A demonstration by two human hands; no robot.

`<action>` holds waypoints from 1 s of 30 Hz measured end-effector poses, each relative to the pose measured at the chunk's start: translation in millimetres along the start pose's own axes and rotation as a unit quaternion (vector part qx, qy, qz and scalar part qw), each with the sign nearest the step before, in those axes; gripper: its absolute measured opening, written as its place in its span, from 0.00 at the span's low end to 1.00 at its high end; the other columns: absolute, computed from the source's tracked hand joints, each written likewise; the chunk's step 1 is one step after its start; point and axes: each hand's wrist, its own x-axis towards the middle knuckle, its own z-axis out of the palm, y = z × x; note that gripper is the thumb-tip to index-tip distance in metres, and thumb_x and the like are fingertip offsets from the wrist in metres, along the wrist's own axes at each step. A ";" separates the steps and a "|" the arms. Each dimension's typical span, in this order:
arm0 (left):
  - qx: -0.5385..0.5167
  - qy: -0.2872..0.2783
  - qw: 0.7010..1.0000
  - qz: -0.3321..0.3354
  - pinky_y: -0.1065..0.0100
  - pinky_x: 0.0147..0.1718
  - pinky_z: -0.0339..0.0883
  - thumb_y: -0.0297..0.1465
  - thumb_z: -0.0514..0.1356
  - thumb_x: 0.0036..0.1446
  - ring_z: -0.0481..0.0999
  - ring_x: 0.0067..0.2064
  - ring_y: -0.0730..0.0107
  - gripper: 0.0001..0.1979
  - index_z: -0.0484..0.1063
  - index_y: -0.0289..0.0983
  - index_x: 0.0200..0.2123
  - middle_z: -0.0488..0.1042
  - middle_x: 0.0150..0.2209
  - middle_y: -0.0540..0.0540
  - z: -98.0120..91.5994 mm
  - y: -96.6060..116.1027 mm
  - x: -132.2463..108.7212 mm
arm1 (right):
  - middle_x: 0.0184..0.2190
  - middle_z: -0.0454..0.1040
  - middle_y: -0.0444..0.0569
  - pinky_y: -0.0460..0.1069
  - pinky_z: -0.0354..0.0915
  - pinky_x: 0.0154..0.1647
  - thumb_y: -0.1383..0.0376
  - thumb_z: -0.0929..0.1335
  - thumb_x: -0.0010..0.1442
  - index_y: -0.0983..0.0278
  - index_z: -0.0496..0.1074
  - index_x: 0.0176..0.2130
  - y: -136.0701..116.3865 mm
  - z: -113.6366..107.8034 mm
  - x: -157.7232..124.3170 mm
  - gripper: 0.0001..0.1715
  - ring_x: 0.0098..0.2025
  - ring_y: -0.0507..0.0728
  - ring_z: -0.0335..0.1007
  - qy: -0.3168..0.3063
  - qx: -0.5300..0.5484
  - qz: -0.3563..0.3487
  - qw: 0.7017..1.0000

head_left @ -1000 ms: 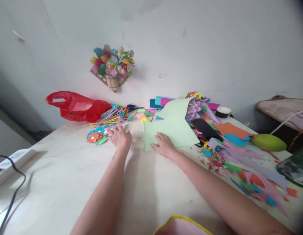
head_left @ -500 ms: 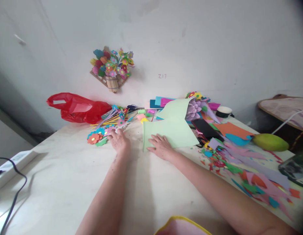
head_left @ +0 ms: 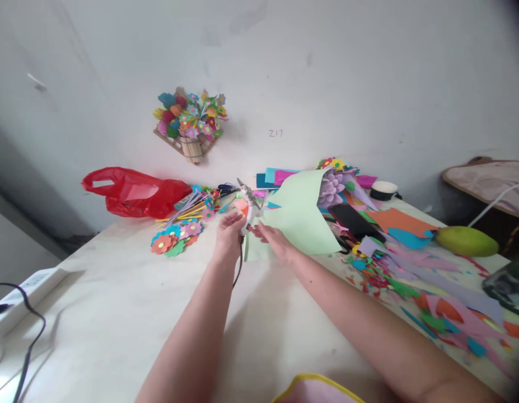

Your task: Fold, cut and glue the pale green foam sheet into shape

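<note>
My left hand [head_left: 229, 234] is closed around the handle of a hot glue gun [head_left: 249, 196], raised at mid-table with its tip pointing up and away. A dark cord hangs from the bottom of the handle. My right hand [head_left: 272, 237] reaches in from the other side with its fingers stretched towards the handle; whether they touch it I cannot tell. Below that hand lies a pale green sheet [head_left: 303, 229], its far part curling upright and partly hiding a purple flower [head_left: 331, 187]. Left of my hands sit several foam flowers [head_left: 162, 244].
A red plastic bag [head_left: 135, 193] and coloured sticks [head_left: 192, 210] lie at the back left. To the right are a phone [head_left: 355, 221], foam scraps [head_left: 435, 296] and a mango [head_left: 467, 240]. A power strip [head_left: 28, 291] stands at the left edge.
My left hand has picked up the glue gun from beside the foam flowers and brought it right. My right hand has lifted off the green sheet towards the gun.
</note>
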 end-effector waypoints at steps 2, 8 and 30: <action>-0.084 -0.034 0.994 -0.053 0.71 0.27 0.64 0.21 0.60 0.36 0.70 0.24 0.75 0.12 0.63 0.35 0.28 0.69 0.24 0.50 5.7 -4.5 -4.3 | 0.38 0.72 0.51 0.48 0.61 0.40 0.45 0.57 0.53 0.66 0.69 0.39 -1.2 0.0 1.8 0.30 0.39 0.53 0.68 -0.024 0.172 0.008 0.985; -0.142 -0.056 0.981 -0.117 0.73 0.25 0.63 0.21 0.61 0.33 0.70 0.23 0.76 0.12 0.65 0.34 0.26 0.70 0.21 0.51 19.9 -18.4 -18.1 | 0.29 0.74 0.47 0.46 0.62 0.32 0.49 0.65 0.47 0.64 0.69 0.35 -5.8 1.4 6.3 0.23 0.31 0.52 0.68 -0.040 0.390 -0.005 0.920; 0.792 -0.067 0.592 0.136 0.66 0.33 0.63 0.27 0.47 0.51 0.66 0.44 0.61 0.13 0.70 0.37 0.36 0.67 0.39 0.41 -20.8 -39.0 2.0 | 0.15 0.70 0.44 0.41 0.58 0.12 0.60 0.69 0.45 0.68 0.66 0.35 -15.7 -20.8 13.3 0.17 0.13 0.48 0.62 0.144 0.219 0.006 0.965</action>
